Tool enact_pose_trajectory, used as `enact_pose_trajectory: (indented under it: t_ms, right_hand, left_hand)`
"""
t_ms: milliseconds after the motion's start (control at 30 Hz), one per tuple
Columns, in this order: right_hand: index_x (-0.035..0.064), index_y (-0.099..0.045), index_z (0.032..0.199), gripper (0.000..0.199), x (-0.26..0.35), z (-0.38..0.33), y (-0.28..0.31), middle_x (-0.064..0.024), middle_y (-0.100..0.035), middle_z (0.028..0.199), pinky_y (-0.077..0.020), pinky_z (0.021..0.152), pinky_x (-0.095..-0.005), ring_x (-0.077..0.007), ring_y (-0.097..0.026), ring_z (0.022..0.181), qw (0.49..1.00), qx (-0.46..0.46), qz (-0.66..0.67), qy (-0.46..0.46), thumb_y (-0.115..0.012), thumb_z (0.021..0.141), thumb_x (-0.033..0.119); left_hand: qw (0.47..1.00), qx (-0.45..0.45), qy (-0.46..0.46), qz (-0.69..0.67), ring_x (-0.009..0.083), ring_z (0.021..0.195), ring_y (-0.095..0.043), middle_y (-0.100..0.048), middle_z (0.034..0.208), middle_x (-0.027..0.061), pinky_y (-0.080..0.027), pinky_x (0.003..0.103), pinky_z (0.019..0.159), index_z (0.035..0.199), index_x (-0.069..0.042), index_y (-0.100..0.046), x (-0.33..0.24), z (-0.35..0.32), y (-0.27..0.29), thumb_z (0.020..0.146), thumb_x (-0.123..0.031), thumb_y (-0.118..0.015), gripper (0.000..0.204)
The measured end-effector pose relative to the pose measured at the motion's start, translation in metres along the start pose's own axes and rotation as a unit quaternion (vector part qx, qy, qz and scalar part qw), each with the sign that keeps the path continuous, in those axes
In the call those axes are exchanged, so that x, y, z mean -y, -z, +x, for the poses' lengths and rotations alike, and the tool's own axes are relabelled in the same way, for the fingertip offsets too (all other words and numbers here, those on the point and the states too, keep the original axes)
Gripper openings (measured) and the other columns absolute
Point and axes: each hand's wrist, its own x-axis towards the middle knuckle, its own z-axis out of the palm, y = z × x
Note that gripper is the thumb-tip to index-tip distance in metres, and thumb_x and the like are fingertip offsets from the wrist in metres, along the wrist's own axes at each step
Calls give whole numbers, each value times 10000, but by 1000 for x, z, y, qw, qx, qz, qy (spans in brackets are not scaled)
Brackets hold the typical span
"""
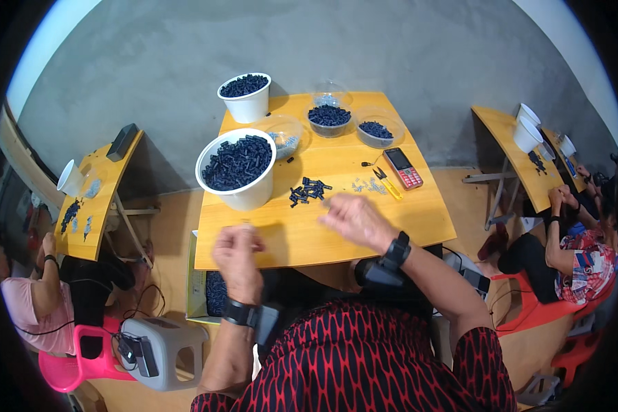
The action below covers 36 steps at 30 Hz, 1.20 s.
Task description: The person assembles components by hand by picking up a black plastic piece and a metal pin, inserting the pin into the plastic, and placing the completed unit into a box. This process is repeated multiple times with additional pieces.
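Note:
My left hand (237,255) is closed in a pinch over the table's near left edge; whatever its fingertips hold is too small to make out. My right hand (356,220) hovers just right of a loose pile of small black plastic pieces (309,191), thumb and fingers pressed together, and anything between them cannot be made out. Behind the pile's right side lie scattered small silvery metal parts (368,185). Beside these are yellow-handled thread snips (389,184) and a red keypad phone (403,168). A big white tub (244,199) full of black pieces stands beyond my left hand.
Farther back are another filled white tub (246,108) and clear round bowls (380,129) of black and silvery parts. A box (193,295) of black pieces sits below the table's left side. People work at side tables (113,182) left and right, near plastic stools (168,350).

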Motion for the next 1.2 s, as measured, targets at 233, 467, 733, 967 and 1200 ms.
enact_pose_trajectory:
  t_ms: [233, 467, 733, 967, 1200]
  right_hand:
    - [-26, -649, 938, 152, -42, 34, -4, -215, -622, 930, -502, 796, -459, -392, -618, 886, 988, -80, -133, -9, -609, 856, 96]
    - [-31, -624, 875, 116, -37, 35, -9, -208, -615, 885, -496, 772, -448, -394, -614, 863, 987, -52, -153, -26, -613, 844, 80]
    - [-40, -565, 837, 76, -25, 5, 1, -189, -629, 857, -493, 703, -403, -341, -625, 801, 993, -114, 14, -19, -623, 829, 8]
    - [-28, -602, 877, 57, -6, -29, -12, -67, -611, 794, -489, 600, -272, -102, -594, 681, 954, -78, 271, -97, -637, 835, -15]
    - [-23, -616, 894, 26, 20, -45, -34, -48, -611, 856, -520, 604, -219, -72, -615, 696, 971, -31, 236, -19, -630, 874, -33]
  left_hand:
    - [930, -345, -115, 51, 79, 568, -509, -547, 721, 4, -410, 235, 499, 796, -84, -571, 10, 67, 122, 863, -119, -670, 125]
    - [935, -259, 208, 122, 175, 524, -516, -570, 634, 54, -387, 342, 436, 754, -10, -627, 101, 84, 222, 855, -232, -589, 246]
    - [752, -66, 16, 655, 218, 523, -533, -609, 635, 132, -482, 385, 577, 722, 48, -660, 95, 78, 228, 805, -159, -562, 244]
    - [910, -298, -191, 218, 190, 960, -560, -589, 1041, 55, -448, 325, 893, 1102, 3, -566, 10, 58, 107, 848, -48, -624, 266]
    - [960, 244, 11, 139, 85, 855, -589, -643, 932, 20, -477, 231, 787, 1024, -11, -613, -16, -21, -20, 886, -51, -668, 153]
